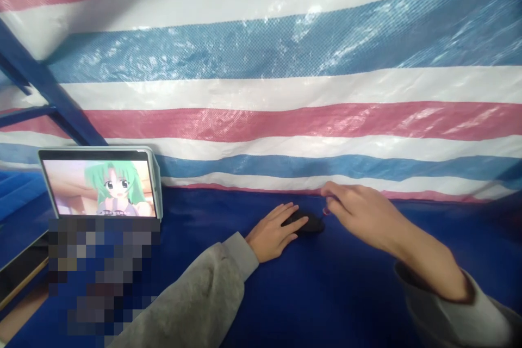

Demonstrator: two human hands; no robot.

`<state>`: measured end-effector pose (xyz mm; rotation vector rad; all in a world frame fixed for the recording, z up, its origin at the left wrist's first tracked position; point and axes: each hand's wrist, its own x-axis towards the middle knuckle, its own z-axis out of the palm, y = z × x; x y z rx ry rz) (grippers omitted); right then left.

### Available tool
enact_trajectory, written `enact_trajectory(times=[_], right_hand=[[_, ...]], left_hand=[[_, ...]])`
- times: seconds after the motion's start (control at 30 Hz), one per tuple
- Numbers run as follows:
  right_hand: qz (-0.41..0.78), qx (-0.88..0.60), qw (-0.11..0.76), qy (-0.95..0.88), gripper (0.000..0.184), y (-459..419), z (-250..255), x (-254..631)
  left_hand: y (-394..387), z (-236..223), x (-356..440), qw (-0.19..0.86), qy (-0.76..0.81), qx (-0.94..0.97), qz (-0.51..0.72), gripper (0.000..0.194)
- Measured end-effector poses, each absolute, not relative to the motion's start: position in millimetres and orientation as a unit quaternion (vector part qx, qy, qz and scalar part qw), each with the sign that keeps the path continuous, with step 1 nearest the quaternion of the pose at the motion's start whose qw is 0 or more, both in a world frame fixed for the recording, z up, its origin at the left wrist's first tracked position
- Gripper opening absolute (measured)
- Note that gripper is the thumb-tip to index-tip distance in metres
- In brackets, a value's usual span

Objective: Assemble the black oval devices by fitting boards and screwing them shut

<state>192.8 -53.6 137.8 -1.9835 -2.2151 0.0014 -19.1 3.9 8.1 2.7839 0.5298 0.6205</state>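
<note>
A black rounded object that looks like a computer mouse (312, 223) lies on the dark blue surface. My left hand (275, 231) rests over its left end, fingers spread across and around it, holding it down. Just to the right and slightly higher, my right hand (359, 212) is closed in a pinch, its fingertips near the mouse's far right edge. Below those fingertips shows a small reddish bit (325, 211), too small and blurred to name. What the right fingers grip is mostly hidden.
A tablet in a pale case (157, 185) stands at the left, playing a cartoon. A blurred-out patch (101, 272) covers the area before it. Blue metal bars (69, 114) rise behind. Striped plastic sheeting (261, 119) hangs along the surface's (310, 293) far edge.
</note>
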Motion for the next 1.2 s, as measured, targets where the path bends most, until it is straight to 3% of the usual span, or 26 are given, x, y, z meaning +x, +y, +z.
enact_trajectory(times=[0.23,0.4,0.63,0.9,1.1,1.2], right_hand=[[0.003,-0.678,0.085,-0.73,0.035,-50.8,133.3,195.8],[-0.011,-0.638,0.125,-0.76,0.028,-49.4,131.1,196.2],[-0.032,-0.655,0.111,-0.746,0.032,-56.4,134.0,197.0],[-0.013,-0.685,0.102,-0.722,0.035,-52.6,133.7,198.9],[-0.01,-0.66,0.117,-0.742,0.02,-50.5,132.8,192.9],[-0.005,-0.667,0.101,-0.738,0.026,-48.3,133.2,192.1]], left_hand=[[5.0,4.9,-17.9,0.128,0.178,0.951,0.22,0.043],[4.6,6.0,-17.1,0.128,0.175,0.952,0.217,0.043],[-1.5,13.1,-17.6,0.128,0.173,0.958,0.191,0.053],[-0.9,8.5,-16.4,0.113,0.178,0.957,0.198,0.051],[-0.1,8.4,-17.6,0.108,0.182,0.957,0.199,0.052],[0.9,7.4,-17.7,0.105,0.179,0.958,0.2,0.054]])
